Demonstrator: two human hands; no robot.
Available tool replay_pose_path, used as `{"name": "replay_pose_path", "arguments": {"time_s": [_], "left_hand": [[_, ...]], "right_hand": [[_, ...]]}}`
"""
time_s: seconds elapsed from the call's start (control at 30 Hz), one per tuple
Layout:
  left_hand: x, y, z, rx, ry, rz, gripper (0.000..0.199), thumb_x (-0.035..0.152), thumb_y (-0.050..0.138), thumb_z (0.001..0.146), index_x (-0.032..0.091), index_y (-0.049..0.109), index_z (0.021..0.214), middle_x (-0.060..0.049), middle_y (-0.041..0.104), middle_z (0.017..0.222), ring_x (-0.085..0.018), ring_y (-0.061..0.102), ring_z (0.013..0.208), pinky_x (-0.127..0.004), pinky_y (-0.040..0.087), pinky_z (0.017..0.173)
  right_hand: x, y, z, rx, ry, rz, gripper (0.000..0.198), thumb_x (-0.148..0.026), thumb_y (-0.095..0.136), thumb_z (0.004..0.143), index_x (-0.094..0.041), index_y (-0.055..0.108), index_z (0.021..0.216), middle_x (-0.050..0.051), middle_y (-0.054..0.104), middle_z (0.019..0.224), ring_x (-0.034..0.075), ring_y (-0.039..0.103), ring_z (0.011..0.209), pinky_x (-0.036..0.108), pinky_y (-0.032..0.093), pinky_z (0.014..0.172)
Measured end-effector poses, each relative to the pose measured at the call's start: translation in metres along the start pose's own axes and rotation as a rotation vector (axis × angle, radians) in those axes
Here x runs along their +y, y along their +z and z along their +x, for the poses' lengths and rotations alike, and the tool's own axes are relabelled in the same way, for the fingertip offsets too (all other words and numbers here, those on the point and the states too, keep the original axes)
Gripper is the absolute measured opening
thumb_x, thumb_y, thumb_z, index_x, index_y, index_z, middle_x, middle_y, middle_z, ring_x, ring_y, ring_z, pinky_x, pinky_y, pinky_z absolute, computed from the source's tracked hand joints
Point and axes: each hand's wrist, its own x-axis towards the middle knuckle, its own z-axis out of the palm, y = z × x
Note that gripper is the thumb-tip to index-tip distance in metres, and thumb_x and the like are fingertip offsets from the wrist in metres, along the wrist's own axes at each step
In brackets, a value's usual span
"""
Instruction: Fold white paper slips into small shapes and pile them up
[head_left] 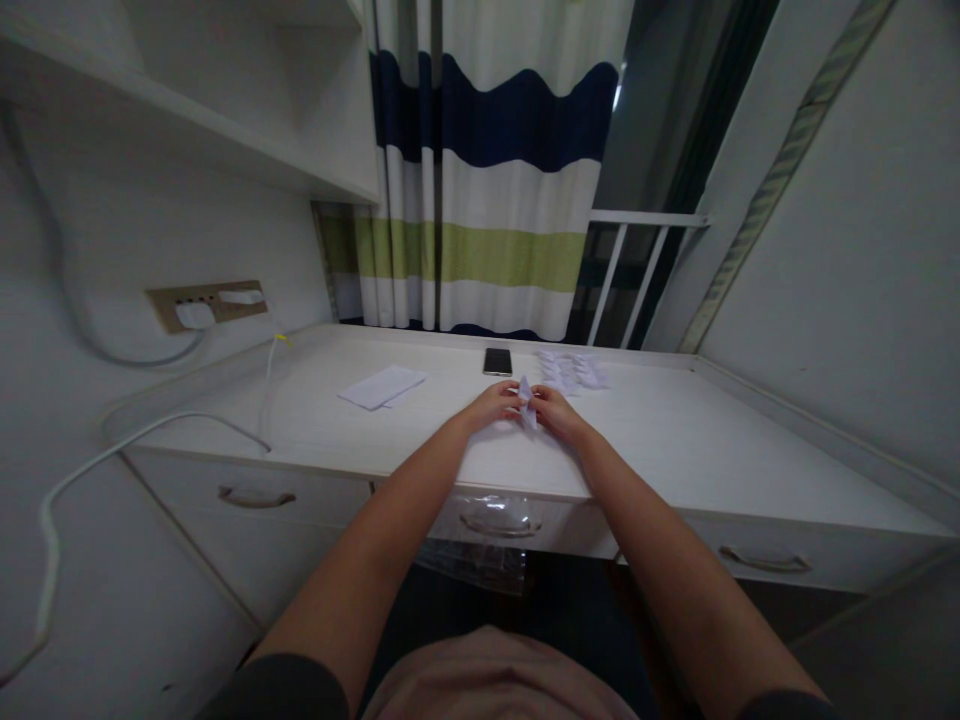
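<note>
A small folded white paper piece (526, 403) is held upright just above the desk, between my two hands. My left hand (491, 405) pinches it from the left side, fingers closed on its edge. From the right, my right hand (557, 411) grips the other side of the same folded paper. Just behind my right hand lie several folded white paper pieces (574, 371), set out in rows. A stack of flat white paper sheets (384, 386) rests on the desk to the left of my hands.
A dark phone (497, 361) lies behind my hands on the white desk (720, 440). White cables (161, 425) run over the desk's left end, near a wall socket (206, 303). A striped curtain (517, 200) hangs behind. Clear plastic (480, 565) hangs below the middle drawer.
</note>
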Motion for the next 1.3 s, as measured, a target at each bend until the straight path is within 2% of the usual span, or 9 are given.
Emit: {"name": "replay_pose_path", "arguments": {"time_s": [0.2,0.5,0.8,1.3], "left_hand": [[0.0,0.001,0.0,0.021,0.002,0.003,0.03,0.011,0.068,0.058,0.014,0.054,0.085,-0.001,0.06,0.07,-0.01,0.058,0.063,-0.022,0.044,0.061],[-0.003,0.0,0.003,0.049,0.006,0.063,0.026,0.011,0.065,0.062,0.014,0.055,0.086,-0.002,0.06,0.073,-0.011,0.058,0.065,-0.025,0.045,0.065],[-0.004,0.001,0.003,0.022,0.026,0.13,0.026,0.012,0.059,0.064,0.015,0.054,0.09,-0.004,0.059,0.079,-0.012,0.058,0.066,-0.025,0.045,0.061],[-0.006,0.001,0.007,0.046,0.027,0.214,0.027,0.011,0.053,0.066,0.015,0.051,0.092,0.0,0.056,0.072,-0.007,0.052,0.055,-0.019,0.043,0.052]], "right_hand": [[0.004,-0.001,0.002,0.026,-0.011,-0.054,0.021,-0.02,0.063,0.055,-0.018,0.054,0.074,-0.003,0.058,0.058,0.01,0.053,0.047,0.022,0.04,0.046],[0.003,-0.002,0.002,0.023,-0.006,-0.069,0.02,-0.019,0.061,0.054,-0.018,0.054,0.073,-0.004,0.057,0.056,0.009,0.05,0.046,0.021,0.037,0.044],[-0.007,0.002,-0.005,-0.011,0.065,0.046,0.017,-0.02,0.063,0.055,-0.018,0.054,0.069,-0.003,0.056,0.059,0.011,0.054,0.053,0.023,0.042,0.05],[-0.003,0.005,-0.001,0.011,0.074,0.11,0.018,-0.02,0.063,0.056,-0.018,0.05,0.068,-0.003,0.057,0.059,0.01,0.055,0.054,0.022,0.044,0.053]]}}
